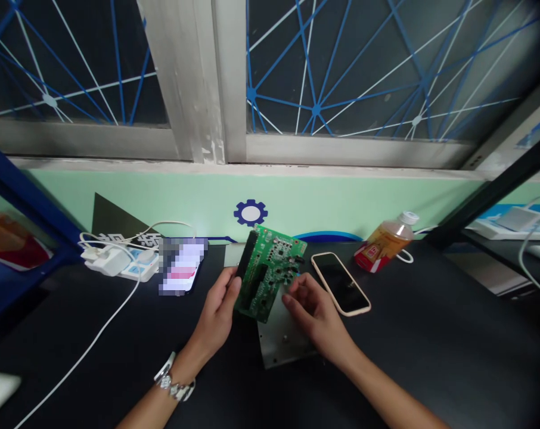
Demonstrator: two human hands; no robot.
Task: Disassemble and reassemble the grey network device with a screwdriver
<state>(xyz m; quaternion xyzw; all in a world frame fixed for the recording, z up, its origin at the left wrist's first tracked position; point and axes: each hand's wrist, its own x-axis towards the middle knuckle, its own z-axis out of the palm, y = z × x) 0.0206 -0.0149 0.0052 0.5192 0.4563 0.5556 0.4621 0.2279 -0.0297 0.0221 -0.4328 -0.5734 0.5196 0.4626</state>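
Note:
My left hand (219, 313) grips the left edge of a green circuit board (270, 271), holding it tilted up off the black table (431, 333). My right hand (312, 313) is at the board's lower right edge, fingers curled and pinched against it. Under the board lies a grey metal plate (281, 345), flat on the table and partly covered by my right hand. A watch with a metal band sits on my left wrist.
A dark phone (341, 283) in a pale case lies just right of the board. A tilted drink bottle (384, 241) lies beyond it. Left are a blurred phone (180, 265), a white power strip (118, 262) with charger and white cables. Windows and a green wall stand behind.

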